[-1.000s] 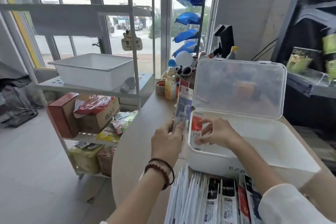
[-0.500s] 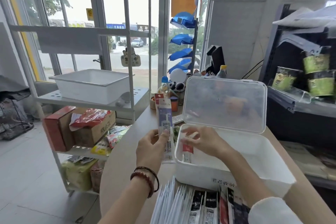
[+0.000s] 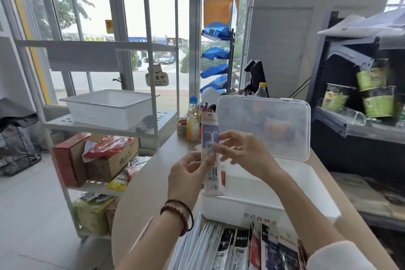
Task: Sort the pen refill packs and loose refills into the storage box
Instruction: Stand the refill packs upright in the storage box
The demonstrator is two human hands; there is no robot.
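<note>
My left hand holds a tall blue-and-white refill pack upright above the near left corner of the white storage box. My right hand pinches the same pack at mid-height. The box's translucent lid stands open behind my hands. A red-labelled pack shows just behind the held pack, inside the box. More refill packs and white loose refills lie fanned on the table in front of the box.
A round wooden table carries a juice bottle, a tape roll and other clutter behind the box. A white shelf rack with a tub and snack boxes stands left. Dark shelving with green cups stands right.
My right hand left the red-labelled pack in the box and came up to pinch the blue pack. Both hands lifted that pack higher, toward the box's corner. The camera tilted up.
</note>
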